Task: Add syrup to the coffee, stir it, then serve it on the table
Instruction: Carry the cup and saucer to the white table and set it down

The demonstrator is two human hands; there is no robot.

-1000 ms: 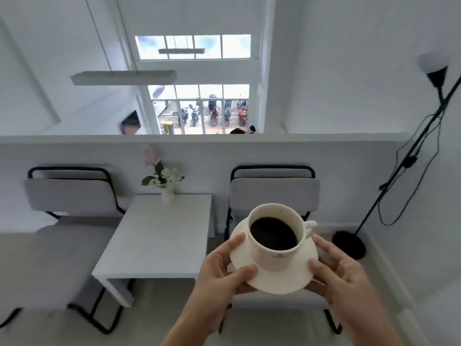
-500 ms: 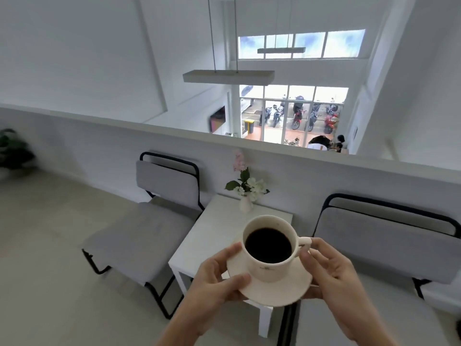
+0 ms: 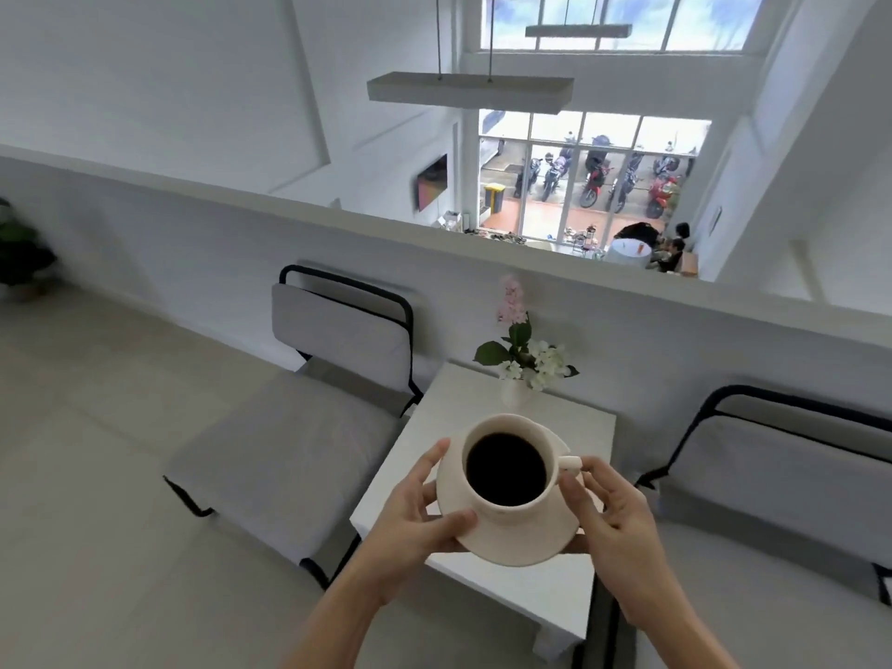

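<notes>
Above the near table (image 3: 569,586) | I see left hand (image 3: 415,519) and right hand (image 3: 613,519) pinching saucer (image 3: 511,543) rims | full cup (image 3: 507,468), fragile, slides easily; I judge: hold level.

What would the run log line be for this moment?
phase: serving | left hand: grips saucer | right hand: grips saucer | cup: full, upright on saucer | position: above table, not set down
</notes>
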